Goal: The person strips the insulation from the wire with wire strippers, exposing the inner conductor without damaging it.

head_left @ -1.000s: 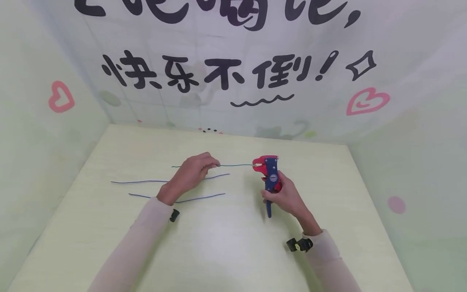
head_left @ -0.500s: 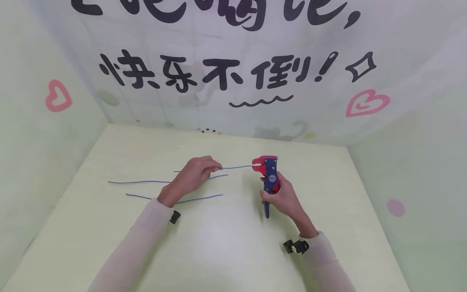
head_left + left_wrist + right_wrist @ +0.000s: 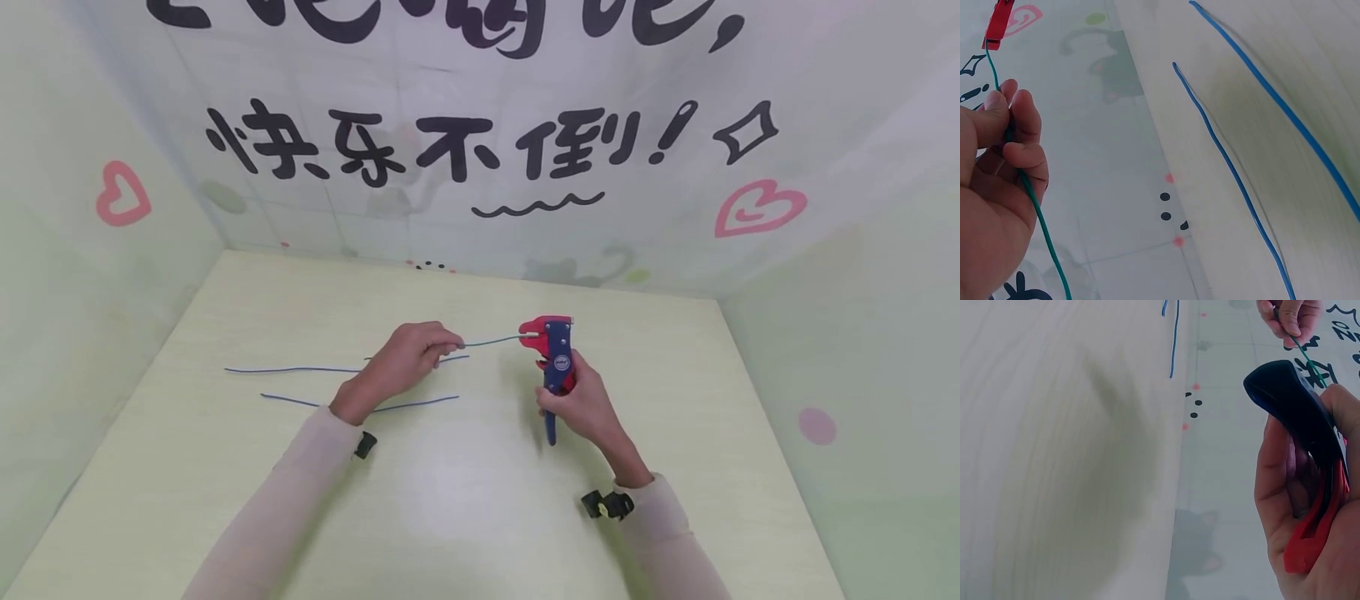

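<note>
We take the governing relation to be that of the green wire (image 3: 491, 342) to the red-and-blue tool (image 3: 557, 358). The wire lies raised above the table (image 3: 450, 517), its long axis running left to right, roughly across the tool's length. One end reaches the slot between the tool's red jaws; we cannot tell whether they bite it.

The left hand (image 3: 408, 354) has the wire in its fingers, which pinch it near the tool, with the tail trailing behind. The right hand (image 3: 581, 404) has its fingers wrapped around the handles; we cannot determine the squeeze. Two blue wires (image 3: 1316, 147) lie beneath the left arm.
</note>
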A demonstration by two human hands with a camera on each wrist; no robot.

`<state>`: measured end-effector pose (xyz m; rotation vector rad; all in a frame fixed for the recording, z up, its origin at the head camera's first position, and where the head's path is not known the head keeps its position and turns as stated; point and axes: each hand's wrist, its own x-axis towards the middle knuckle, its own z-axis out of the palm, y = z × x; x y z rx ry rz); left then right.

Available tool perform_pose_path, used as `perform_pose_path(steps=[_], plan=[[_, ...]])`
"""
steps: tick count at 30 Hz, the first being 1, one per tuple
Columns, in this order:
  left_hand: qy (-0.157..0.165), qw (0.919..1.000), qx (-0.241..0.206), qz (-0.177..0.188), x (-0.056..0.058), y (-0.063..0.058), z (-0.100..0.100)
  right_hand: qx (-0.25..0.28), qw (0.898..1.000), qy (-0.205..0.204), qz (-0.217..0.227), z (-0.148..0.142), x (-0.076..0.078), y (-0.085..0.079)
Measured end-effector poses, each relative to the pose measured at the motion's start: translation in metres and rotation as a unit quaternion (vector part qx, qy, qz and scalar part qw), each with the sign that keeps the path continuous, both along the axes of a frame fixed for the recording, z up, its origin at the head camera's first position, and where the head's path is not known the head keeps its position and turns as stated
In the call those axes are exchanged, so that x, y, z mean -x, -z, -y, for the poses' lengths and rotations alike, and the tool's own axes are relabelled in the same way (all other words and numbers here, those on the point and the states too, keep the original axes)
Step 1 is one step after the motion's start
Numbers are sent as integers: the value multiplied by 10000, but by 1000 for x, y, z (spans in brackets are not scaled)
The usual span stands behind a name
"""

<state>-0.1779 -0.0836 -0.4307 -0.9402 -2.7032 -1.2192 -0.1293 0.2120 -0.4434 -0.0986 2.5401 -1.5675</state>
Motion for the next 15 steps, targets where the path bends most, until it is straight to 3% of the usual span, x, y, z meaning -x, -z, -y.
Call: perform_pose_path(steps=[15], plan=[[-6,9999,-140,-79,-1,1,1,-58,9998,25,-182,2,0,3]])
